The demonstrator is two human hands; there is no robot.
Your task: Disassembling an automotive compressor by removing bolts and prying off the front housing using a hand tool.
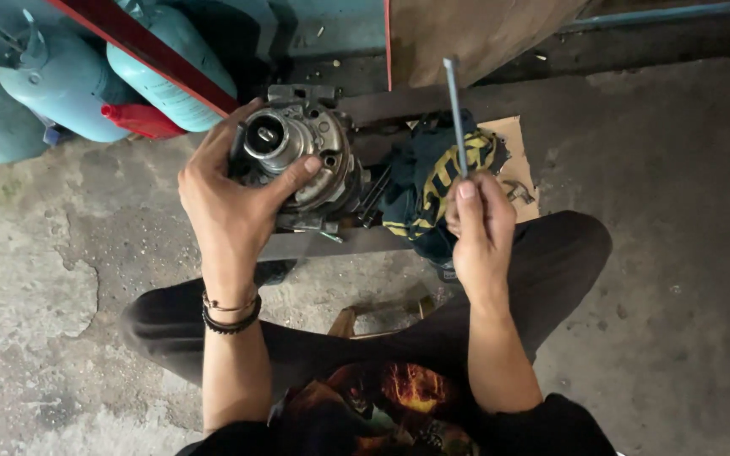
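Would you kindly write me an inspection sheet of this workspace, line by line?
Surface: rough, stained concrete floor; a metal bar lies across it under the work.
Job's things: round metal compressor-like unit, shaft end facing up; thin metal rod, pointing up and away.
Clutter: dark cloth with yellow markings on a piece of cardboard beside the unit.
Hands: left hand grips the unit's front, thumb on its rim; right hand holds the rod's lower end.
Cables: nothing seen.
Surroundings: pale blue gas cylinders at upper left, a red cap on one; the person's dark trousers.
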